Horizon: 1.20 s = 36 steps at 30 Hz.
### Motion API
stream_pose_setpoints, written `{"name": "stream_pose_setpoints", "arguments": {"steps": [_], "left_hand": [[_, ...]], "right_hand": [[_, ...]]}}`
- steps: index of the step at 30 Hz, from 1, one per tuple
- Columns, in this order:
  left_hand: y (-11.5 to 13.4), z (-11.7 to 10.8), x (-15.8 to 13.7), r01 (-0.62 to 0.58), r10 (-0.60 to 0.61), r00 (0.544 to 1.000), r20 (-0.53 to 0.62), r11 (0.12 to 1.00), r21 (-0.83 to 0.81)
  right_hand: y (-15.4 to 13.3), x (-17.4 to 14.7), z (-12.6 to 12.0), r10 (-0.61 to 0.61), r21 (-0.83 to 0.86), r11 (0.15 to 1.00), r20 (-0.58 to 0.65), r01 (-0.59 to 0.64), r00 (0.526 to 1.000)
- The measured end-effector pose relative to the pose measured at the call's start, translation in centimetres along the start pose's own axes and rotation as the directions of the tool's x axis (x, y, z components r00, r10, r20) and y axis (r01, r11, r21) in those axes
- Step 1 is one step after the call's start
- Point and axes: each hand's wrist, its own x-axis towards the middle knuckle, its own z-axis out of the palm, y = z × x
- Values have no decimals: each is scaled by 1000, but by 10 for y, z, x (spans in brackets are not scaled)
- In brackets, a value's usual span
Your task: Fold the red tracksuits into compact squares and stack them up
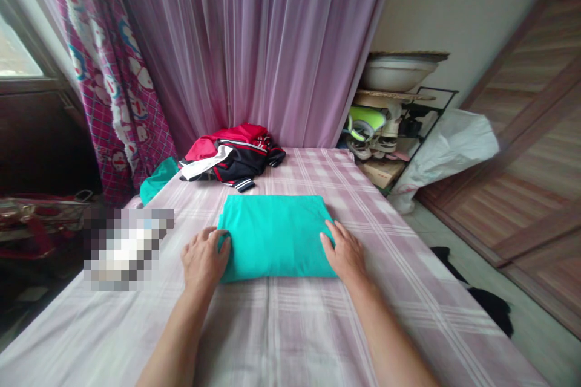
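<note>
A folded teal cloth (276,234) lies flat on the pink plaid bed sheet (318,326) in front of me. My left hand (203,261) rests at the cloth's left edge, its fingers curled around the near left corner. My right hand (345,252) lies against the cloth's right edge, fingers on the fabric near the near right corner. Whether either hand is pinching the cloth or only pressing on it is unclear.
A heap of red, black and white clothes (232,159) sits at the far end of the bed, with another teal piece (157,179) at the far left. A shelf with shoes (385,133) and a white bag (449,145) stand to the right. Curtains (254,42) hang behind.
</note>
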Motion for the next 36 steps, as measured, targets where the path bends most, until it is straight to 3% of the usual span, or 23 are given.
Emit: {"name": "stream_pose_setpoints", "arguments": {"steps": [3, 5, 9, 14, 18, 22, 36], "left_hand": [[10, -4, 5, -103, 101, 987, -121, 995, -8], [22, -5, 17, -192, 189, 973, -128, 981, -4], [46, 2, 60, -295, 295, 955, -6, 955, 2], [48, 35, 101, -214, 215, 970, 114, 977, -25], [38, 55, 101, -176, 184, 972, 148, 982, -62], [36, 57, 96, -167, 174, 976, 134, 984, -65], [41, 51, 93, -149, 152, 979, 138, 988, -36]], "right_hand": [[-11, 2, -11, -54, -27, 998, -45, 53, 998], [-24, 9, -18, -123, -19, 992, -66, 122, 990], [-53, 45, -27, -207, 23, 978, -90, 210, 974], [-68, 101, -15, -163, 74, 983, -83, 169, 983], [-56, 116, 17, -118, 69, 991, 85, 112, 989], [-45, 111, 41, -87, 29, 996, 230, 82, 969], [-48, 107, 31, -37, -2, 999, 299, 39, 953]]}}
